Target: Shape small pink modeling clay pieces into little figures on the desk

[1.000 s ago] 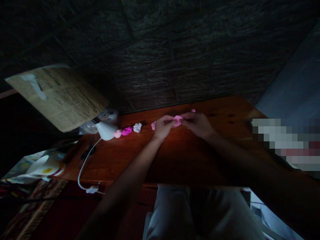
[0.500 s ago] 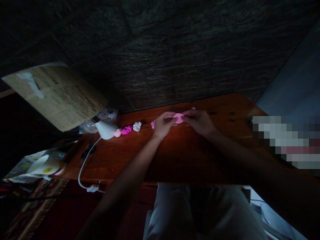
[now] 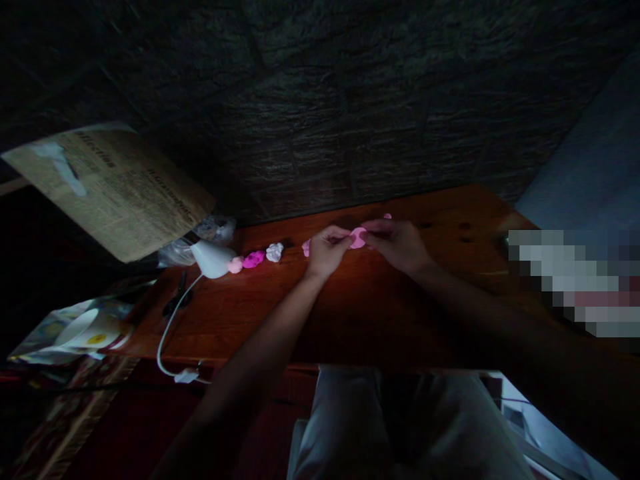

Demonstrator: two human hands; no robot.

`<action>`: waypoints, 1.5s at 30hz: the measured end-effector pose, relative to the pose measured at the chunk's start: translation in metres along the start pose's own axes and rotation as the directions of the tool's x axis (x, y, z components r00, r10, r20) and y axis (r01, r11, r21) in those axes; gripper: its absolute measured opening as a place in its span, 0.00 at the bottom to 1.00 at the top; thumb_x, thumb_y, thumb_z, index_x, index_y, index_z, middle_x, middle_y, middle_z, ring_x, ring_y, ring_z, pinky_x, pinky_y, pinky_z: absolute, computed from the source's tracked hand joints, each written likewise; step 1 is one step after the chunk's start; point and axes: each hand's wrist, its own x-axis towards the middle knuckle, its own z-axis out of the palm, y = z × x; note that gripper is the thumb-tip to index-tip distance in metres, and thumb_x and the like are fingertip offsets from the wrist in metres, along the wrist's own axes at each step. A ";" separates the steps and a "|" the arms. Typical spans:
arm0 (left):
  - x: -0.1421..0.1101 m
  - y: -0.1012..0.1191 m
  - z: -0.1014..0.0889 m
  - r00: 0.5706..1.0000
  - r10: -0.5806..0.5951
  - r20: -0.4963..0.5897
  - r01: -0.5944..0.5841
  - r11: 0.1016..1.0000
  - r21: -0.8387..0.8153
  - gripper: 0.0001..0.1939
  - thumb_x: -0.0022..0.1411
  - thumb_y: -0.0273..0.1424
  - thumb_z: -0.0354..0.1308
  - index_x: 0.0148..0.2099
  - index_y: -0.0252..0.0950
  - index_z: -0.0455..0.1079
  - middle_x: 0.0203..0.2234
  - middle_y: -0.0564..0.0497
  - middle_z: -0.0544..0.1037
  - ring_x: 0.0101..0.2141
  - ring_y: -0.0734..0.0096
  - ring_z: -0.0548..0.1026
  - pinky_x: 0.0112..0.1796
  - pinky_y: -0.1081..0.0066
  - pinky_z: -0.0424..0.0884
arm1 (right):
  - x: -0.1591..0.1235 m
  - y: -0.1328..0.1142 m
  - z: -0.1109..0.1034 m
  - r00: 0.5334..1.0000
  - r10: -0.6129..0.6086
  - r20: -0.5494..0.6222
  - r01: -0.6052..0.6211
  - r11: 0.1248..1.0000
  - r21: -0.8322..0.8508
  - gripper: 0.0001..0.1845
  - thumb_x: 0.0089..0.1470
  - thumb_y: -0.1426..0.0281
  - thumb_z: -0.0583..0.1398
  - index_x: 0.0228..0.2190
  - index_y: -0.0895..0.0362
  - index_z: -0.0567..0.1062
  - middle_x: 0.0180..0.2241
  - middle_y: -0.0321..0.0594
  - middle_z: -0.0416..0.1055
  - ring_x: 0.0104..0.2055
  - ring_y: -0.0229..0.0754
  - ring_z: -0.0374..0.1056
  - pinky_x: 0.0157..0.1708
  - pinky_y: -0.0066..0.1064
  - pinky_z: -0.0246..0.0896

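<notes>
Dim corner, dark stone-patterned wall (image 3: 300,113) behind; below it a red-brown wooden table (image 3: 240,320). Landmark for places: the white lamp base (image 3: 214,261) on the table's left part. Above and left of it, a large tilted shade (image 3: 120,190) printed like newspaper. Just behind the base, a clear plastic bag (image 3: 221,230), crumpled; contents not readable. Well left of and nearer the viewer than the base, a white cup (image 3: 107,325) with a yellow spot, apparently tipped; inside too dim to judge. Both hands well right of the base, left hand (image 3: 327,252) the nearer to it, right hand (image 3: 403,243) beyond. Near side of the base, dark scissors (image 3: 177,297) by its cord. Key relation: a flat pink disc (image 3: 358,238), right of the base, lies directly between the hands, pinched by thumb and fingers at both edges; neither hand closer, outline roundish, no clear long axis. Smaller lumps run rightward from the base: pale pink (image 3: 235,265) against it, magenta (image 3: 254,259), white (image 3: 275,252), then a pink one (image 3: 306,247) partly behind the left hand. Smallest, a pink bit (image 3: 388,216), farthest right of the base, just past the right hand.
</notes>
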 end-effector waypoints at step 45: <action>-0.003 0.008 -0.003 0.982 0.123 0.144 -0.135 0.988 0.073 0.06 0.57 0.28 0.66 0.39 0.34 0.79 0.32 0.49 0.84 0.28 0.74 0.79 0.30 0.75 0.78 | 0.004 0.006 -0.002 0.994 0.084 0.068 -0.094 0.983 0.159 0.10 0.55 0.68 0.65 0.38 0.56 0.85 0.37 0.42 0.84 0.35 0.45 0.80 0.37 0.37 0.78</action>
